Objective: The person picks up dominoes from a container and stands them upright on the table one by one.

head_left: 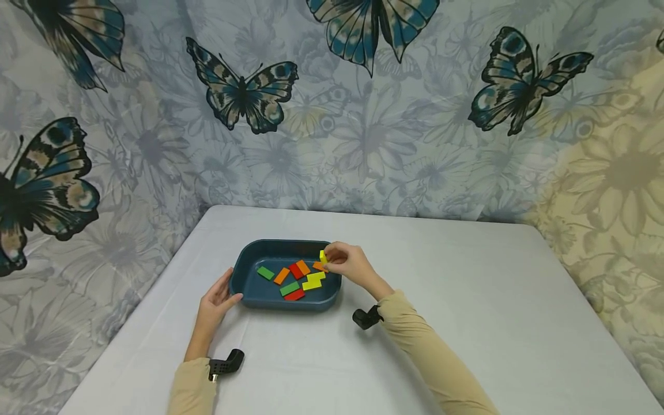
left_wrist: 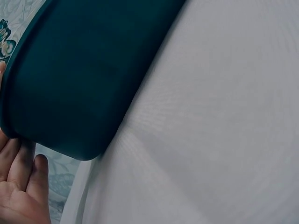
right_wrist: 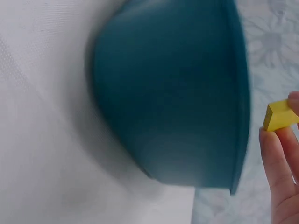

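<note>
A dark blue rectangular tray [head_left: 282,305] with raised walls stands on the table. Several small flat blocks lie inside it: green [head_left: 266,272], orange [head_left: 282,276], red [head_left: 294,295] and yellow [head_left: 312,285]. My right hand [head_left: 350,262] is over the tray's right end and pinches a yellow block [right_wrist: 279,115] between thumb and fingertips, above the rim in the right wrist view. My left hand [head_left: 214,302] rests against the tray's left end, its fingers [left_wrist: 22,165] fairly straight at the outer wall and rim, its thumb near the front left corner.
A white cloth covers the table [head_left: 441,276]. Behind and beside it hangs a patterned fabric [head_left: 373,144] with butterflies and flowers. Each wrist wears a black camera, one on the left [head_left: 228,363] and one on the right [head_left: 366,317].
</note>
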Demonstrator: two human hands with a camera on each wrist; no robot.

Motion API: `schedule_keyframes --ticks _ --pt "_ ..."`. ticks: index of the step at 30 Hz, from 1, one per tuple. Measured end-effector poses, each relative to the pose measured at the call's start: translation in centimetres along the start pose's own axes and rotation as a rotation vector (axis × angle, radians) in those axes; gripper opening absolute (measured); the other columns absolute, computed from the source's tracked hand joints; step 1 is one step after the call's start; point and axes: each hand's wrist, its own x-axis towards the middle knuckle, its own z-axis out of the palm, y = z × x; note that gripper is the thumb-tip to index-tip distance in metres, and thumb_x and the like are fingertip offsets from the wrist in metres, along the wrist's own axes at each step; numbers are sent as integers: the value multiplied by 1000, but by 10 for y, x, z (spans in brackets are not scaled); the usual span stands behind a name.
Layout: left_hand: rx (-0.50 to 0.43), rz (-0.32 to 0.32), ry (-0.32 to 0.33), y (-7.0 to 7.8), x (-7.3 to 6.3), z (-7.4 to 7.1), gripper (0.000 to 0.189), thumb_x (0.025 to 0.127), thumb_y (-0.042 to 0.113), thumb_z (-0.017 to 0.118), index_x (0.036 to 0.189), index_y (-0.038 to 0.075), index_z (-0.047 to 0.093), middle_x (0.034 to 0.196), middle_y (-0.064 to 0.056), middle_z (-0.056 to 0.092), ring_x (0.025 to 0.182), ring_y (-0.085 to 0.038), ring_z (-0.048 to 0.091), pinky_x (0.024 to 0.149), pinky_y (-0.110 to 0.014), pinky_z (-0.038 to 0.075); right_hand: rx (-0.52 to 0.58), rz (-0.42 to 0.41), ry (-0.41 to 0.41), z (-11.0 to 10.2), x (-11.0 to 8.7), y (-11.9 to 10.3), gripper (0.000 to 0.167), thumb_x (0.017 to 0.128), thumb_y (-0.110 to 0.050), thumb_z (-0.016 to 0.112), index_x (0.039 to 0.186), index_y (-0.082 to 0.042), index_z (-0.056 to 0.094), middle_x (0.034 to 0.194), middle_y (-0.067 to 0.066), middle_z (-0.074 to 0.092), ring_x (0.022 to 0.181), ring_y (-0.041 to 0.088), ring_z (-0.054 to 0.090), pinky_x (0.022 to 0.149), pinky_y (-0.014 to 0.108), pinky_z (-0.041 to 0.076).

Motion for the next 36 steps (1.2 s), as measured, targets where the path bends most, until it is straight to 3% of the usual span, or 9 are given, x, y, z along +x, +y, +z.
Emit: schedule_keyframes --ticks 5,9,14,21,24,30,36 --pt "13 -33 0 0 -1 0 64 82 -5 61 136 -7 28 142 -20 23 128 -19 25 95 -18 29 67 43 99 -18 -10 -15 20 74 10 66 92 10 55 84 23 58 79 35 58 68 33 50" --pt "17 -54 15 1 -1 -2 63 82 -4 61 135 -8 29 141 -21 23 128 -21 25 94 -18 30 74 81 126 -28 -13 -13 21 75 10 65 93 11 55 85 24 58 81 37 58 68 29 50" --pt "-4 -49 8 0 -2 -4 60 82 -7 59 134 -11 29 140 -24 23 127 -19 27 93 -18 31 57 114 157 -38 -20 10 21 75 8 67 92 10 55 86 20 60 81 34 59 68 28 50" --pt "13 -78 2 -2 -1 -2 62 83 -2 60 136 -8 29 141 -22 22 127 -17 28 92 -17 31 -78 196 204 -49 -33 54 21 73 0 72 88 2 57 83 12 62 77 25 60 67 29 49" --pt "7 -83 2 -2 2 -1 62 84 0 61 136 -6 28 142 -20 22 126 -16 29 92 -18 32 -107 231 215 -52 -37 64 20 73 1 71 87 2 57 81 11 62 76 25 60 67 30 49" --pt "14 -84 -8 -2 -2 -4 62 83 -3 59 136 -9 26 141 -23 20 124 -10 32 90 -15 33 -112 308 161 -49 -48 79 19 75 1 70 89 4 58 83 12 62 77 25 60 67 27 49" --pt "24 -82 -23 -5 1 -5 63 84 1 60 137 -8 26 142 -21 19 127 -15 28 92 -15 32 -127 314 182 -51 -50 85 19 76 1 69 92 4 58 85 12 62 79 25 59 67 28 49"
